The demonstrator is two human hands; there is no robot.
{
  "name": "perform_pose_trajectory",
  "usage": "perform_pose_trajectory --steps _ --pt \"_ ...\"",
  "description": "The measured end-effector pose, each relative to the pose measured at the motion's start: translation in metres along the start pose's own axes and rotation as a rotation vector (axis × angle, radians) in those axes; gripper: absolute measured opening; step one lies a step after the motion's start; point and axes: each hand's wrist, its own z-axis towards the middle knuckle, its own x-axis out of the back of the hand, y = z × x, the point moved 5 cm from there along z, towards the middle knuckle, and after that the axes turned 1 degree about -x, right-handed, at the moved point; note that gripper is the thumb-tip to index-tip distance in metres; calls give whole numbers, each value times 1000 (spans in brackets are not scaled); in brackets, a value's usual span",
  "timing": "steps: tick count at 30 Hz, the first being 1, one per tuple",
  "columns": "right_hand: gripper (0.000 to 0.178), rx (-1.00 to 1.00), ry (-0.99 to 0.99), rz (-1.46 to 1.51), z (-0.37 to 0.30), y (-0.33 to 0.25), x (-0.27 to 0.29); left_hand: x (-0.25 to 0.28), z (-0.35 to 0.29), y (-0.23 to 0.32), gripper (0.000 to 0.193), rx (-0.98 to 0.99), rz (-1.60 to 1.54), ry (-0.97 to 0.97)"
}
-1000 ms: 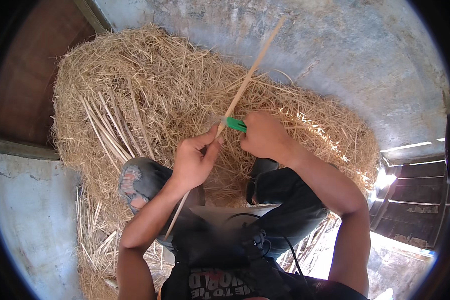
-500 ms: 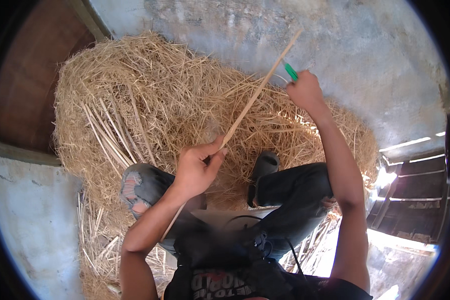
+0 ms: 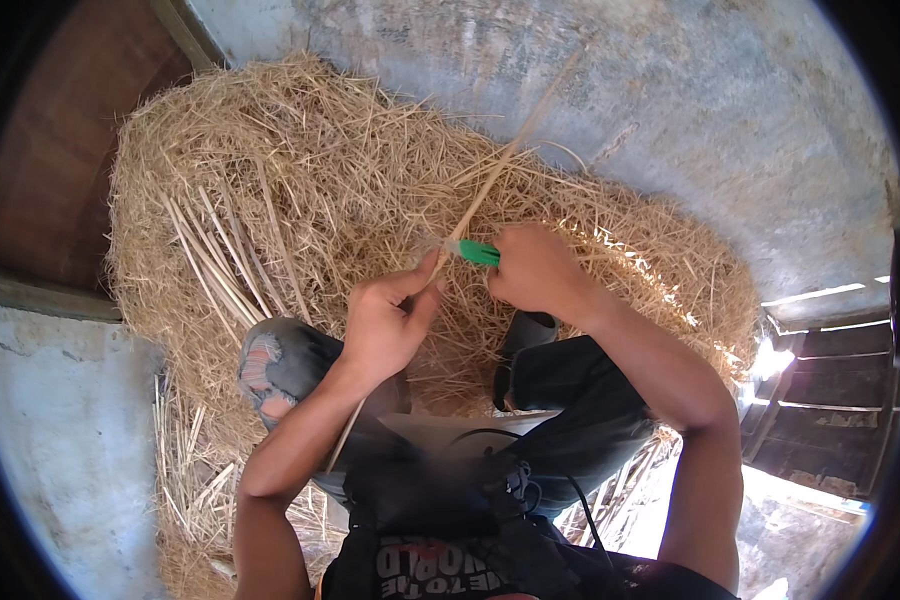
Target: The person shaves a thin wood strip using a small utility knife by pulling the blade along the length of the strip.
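Note:
A long, thin, pale bamboo strip (image 3: 498,172) slants up and away to the right. My left hand (image 3: 385,320) pinches it between thumb and fingers, and its lower end runs back under my left forearm toward my lap. In my right hand (image 3: 540,268) is a green-handled knife (image 3: 478,253), the fist closed around the handle. Its blade lies against the strip just beyond my left fingertips; the blade itself is blurred and hard to make out.
A broad heap of straw-like shavings (image 3: 340,170) spreads ahead of my knees. Several cut strips (image 3: 215,255) lie on its left side. A blue-grey wall (image 3: 690,100) stands behind it, and dark wooden slats (image 3: 830,400) are at the right.
My right hand has drawn the knife down along the strip, from near its far end to close by my left hand. The left hand keeps its hold almost in place.

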Motion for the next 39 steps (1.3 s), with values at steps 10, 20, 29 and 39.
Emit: perform_pose_trajectory --steps 10,20,29,39 --pt "22 -193 184 50 19 58 54 1 -4 14 32 17 83 -29" --pt "21 -243 198 109 36 55 36 4 -12 7 32 59 62 -2" --pt "25 -474 753 638 27 284 72 -5 -9 24 26 12 -87 -144" --pt "49 -90 503 1406 12 163 99 -39 -20 16 31 176 -389 -511"
